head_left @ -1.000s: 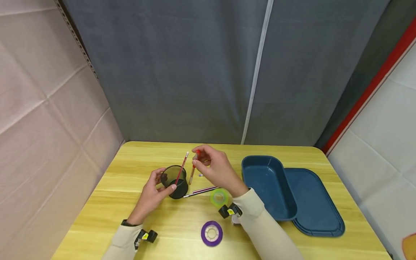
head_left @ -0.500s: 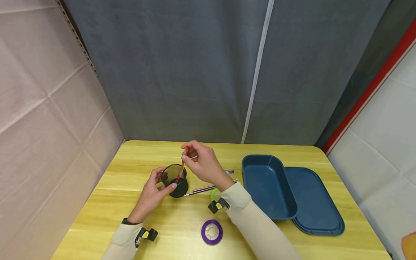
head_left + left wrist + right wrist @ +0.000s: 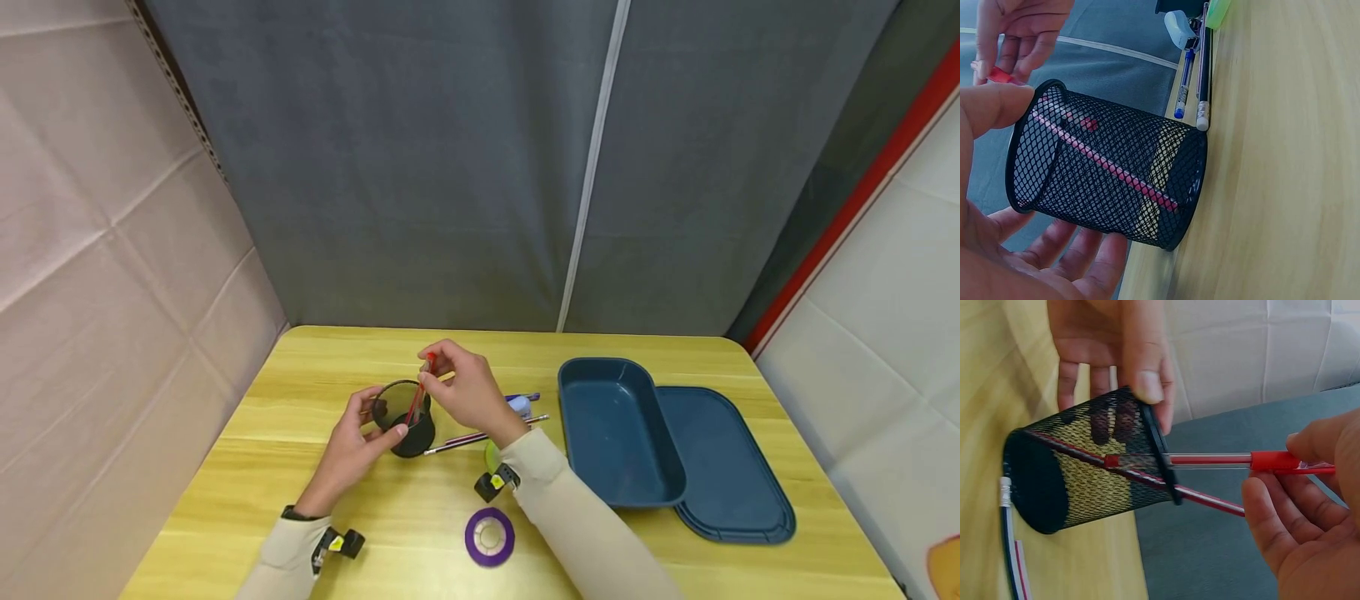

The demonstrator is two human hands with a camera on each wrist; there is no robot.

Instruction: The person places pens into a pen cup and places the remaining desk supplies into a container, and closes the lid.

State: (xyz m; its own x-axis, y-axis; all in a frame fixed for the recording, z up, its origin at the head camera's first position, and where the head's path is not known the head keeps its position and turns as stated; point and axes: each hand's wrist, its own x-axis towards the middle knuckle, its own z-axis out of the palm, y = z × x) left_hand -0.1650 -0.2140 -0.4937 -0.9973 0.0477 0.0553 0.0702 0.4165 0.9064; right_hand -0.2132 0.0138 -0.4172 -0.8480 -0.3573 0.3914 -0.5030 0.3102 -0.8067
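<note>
My left hand (image 3: pixel 347 450) holds a black mesh pen cup (image 3: pixel 1116 165), thumb at the rim and fingers along the side. The cup's base is down at the tabletop. Inside it leans a red-and-white striped pencil (image 3: pixel 1213 502), its upper end sticking out past the rim. Above the opening, my right hand (image 3: pixel 471 396) pinches a clear pen with a red cap (image 3: pixel 1210 460) near its capped end. That pen's lower end is inside the cup, seen through the mesh in the right wrist view.
Right of the cup lie striped pencils (image 3: pixel 459 442), a blue pen (image 3: pixel 1184 94), a pale blue object (image 3: pixel 521 407) and a green tape roll (image 3: pixel 492 455), partly covered by my right arm. A purple tape roll (image 3: pixel 472 537) lies nearer. A blue tray (image 3: pixel 615 433) overlaps its lid (image 3: pixel 731 467) at right.
My right hand has moved left with the red pen, bringing it from beside the cup to over the rim, then lowered it slightly inside. My left hand and the cup stay put.
</note>
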